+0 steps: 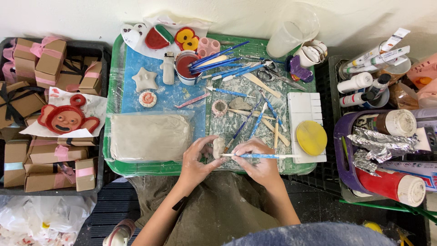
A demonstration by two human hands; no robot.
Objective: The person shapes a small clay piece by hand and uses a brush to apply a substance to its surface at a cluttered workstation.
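Note:
My left hand [196, 158] pinches a small lump of grey clay [218, 146] at the front edge of the green tray [114, 68]. My right hand [259, 159] grips a blue-handled sculpting tool [261, 156] held crosswise, its left tip touching the lump. Both hands are dusted with clay and rest over my apron-covered lap. A big wrapped block of grey clay [150, 136] lies just left of my left hand.
Several blue tools [227, 61], a red-stained cup [185, 67], a clay star [144, 79], a white palette [305, 109] with a yellow disc [311, 137] lie on the tray. Ribboned cardboard boxes [45, 64] fill the left crate; paint tubes and bottles [368, 84] crowd the right.

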